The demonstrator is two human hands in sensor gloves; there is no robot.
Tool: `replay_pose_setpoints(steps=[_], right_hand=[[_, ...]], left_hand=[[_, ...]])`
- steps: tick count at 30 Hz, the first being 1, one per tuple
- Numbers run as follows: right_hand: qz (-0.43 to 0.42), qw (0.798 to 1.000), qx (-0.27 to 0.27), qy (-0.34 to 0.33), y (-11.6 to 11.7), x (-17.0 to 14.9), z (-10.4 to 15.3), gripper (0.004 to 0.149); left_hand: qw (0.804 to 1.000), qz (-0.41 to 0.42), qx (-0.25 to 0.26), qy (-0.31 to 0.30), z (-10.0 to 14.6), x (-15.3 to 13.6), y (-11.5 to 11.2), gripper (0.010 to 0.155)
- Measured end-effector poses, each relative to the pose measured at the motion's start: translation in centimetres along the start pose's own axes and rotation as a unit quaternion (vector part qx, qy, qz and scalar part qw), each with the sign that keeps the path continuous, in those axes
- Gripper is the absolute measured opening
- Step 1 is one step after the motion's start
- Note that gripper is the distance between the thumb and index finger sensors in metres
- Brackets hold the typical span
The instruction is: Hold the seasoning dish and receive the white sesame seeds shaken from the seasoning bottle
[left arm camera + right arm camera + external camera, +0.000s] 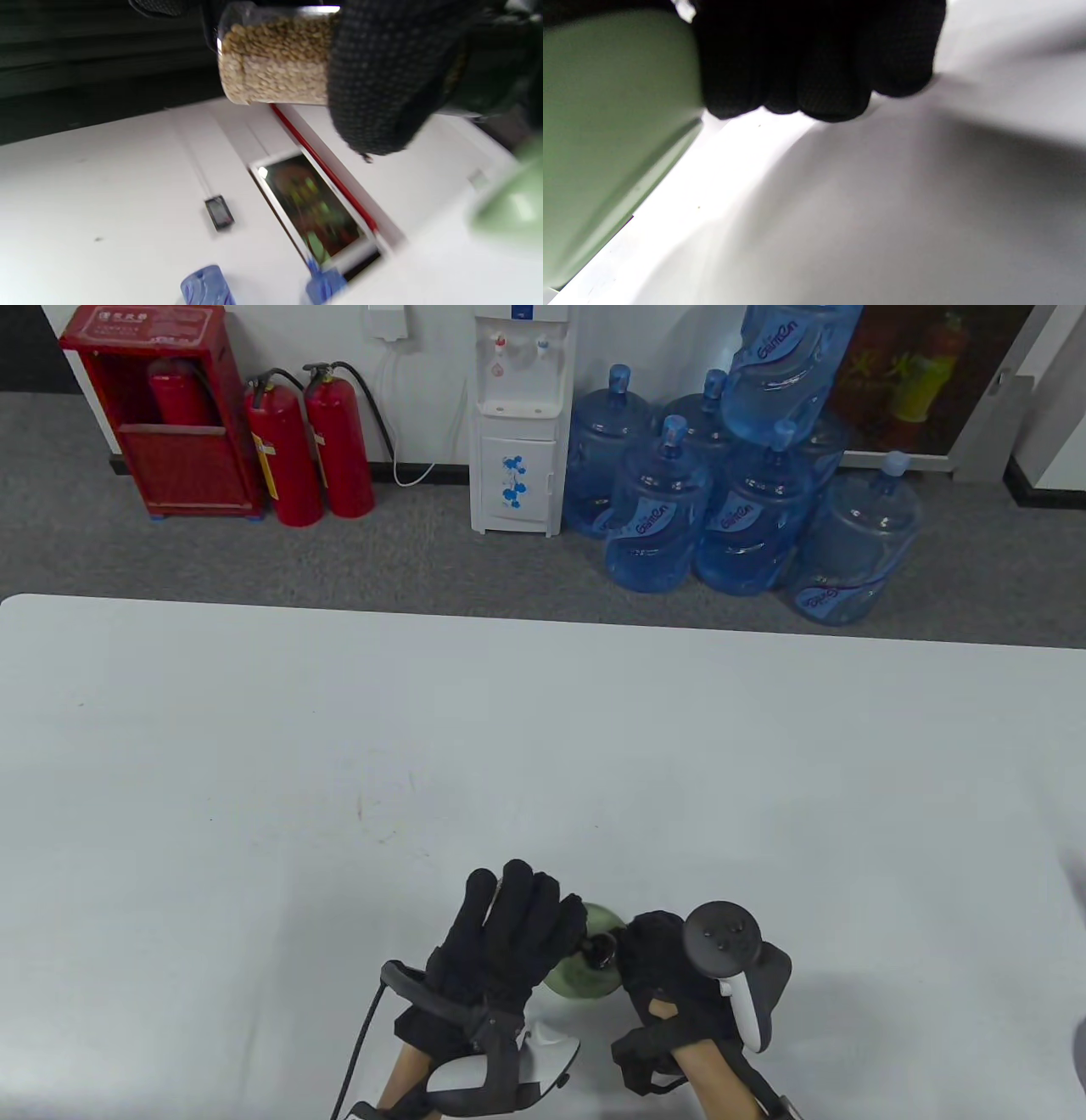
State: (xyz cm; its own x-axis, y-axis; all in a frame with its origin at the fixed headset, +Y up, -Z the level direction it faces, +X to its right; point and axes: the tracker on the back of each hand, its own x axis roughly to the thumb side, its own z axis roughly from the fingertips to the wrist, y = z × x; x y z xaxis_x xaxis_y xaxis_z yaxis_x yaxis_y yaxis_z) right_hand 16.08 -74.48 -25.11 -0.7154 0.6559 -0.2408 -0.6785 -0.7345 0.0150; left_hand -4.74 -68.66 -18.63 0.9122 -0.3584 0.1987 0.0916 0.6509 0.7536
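A pale green seasoning dish (585,977) sits low near the table's front edge, between my two hands. My right hand (657,976) grips its right side. In the right wrist view the curled fingers (814,63) close on the dish (606,127) just above the table. My left hand (513,925) is raised over the dish's left side and hides the bottle in the table view. In the left wrist view its fingers (382,84) grip a clear seasoning bottle (275,59) full of pale sesame seeds, with the blurred dish (513,203) at the right edge. I cannot see any seeds falling.
The white table (543,746) stretches far ahead and to both sides of my hands. Beyond its far edge, on the floor, stand blue water jugs (747,509), a water dispenser (517,424) and red fire extinguishers (310,445).
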Motion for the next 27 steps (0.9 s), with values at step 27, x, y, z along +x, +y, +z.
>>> replay_pose_setpoints(steps=[27], right_hand=[[0.005, 1.0, 0.01, -0.003, 0.3, -0.1, -0.2, 0.038]], left_hand=[[0.997, -0.036, -0.062, -0.023, 0.9, 1.7, -1.4, 0.064]])
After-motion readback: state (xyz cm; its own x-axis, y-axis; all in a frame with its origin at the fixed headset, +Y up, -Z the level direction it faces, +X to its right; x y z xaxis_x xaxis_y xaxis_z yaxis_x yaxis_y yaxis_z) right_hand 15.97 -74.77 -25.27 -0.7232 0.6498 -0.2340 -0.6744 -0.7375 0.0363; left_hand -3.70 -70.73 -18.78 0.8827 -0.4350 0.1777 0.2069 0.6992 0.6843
